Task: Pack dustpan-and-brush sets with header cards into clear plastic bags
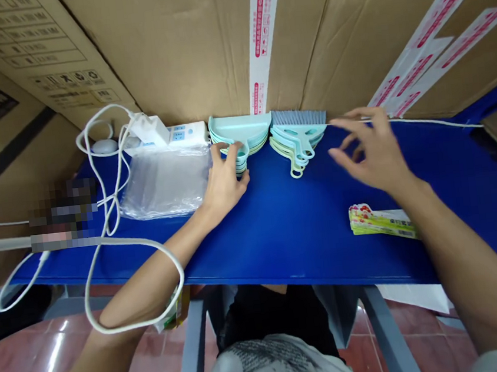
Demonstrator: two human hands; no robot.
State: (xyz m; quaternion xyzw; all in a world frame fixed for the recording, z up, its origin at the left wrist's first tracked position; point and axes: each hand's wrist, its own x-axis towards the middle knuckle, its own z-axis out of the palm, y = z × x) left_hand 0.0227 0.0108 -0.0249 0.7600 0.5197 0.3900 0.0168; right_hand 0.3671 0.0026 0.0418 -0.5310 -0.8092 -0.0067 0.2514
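My left hand (225, 179) is at the handles of a stack of small dustpans (240, 129), light blue on top with green ones below. Its fingers curl over the handle end, which they partly hide. Right of that stack lies a pile of small hand brushes (298, 133), blue and green, with grey-blue bristles toward the carton wall. My right hand (366, 147) hovers to the right of the brushes, somewhat blurred, with thumb and fingers apart and nothing between them. A stack of printed yellow-green cards (381, 222) lies nearer me, partly behind my right forearm.
Clear plastic bags (165, 180) lie left of the dustpans, before a white power strip (185, 134) with a plugged-in charger (150, 130). White cables (95, 160) loop over the left side. Tall cardboard cartons (198, 49) stand behind the blue tabletop (275, 230).
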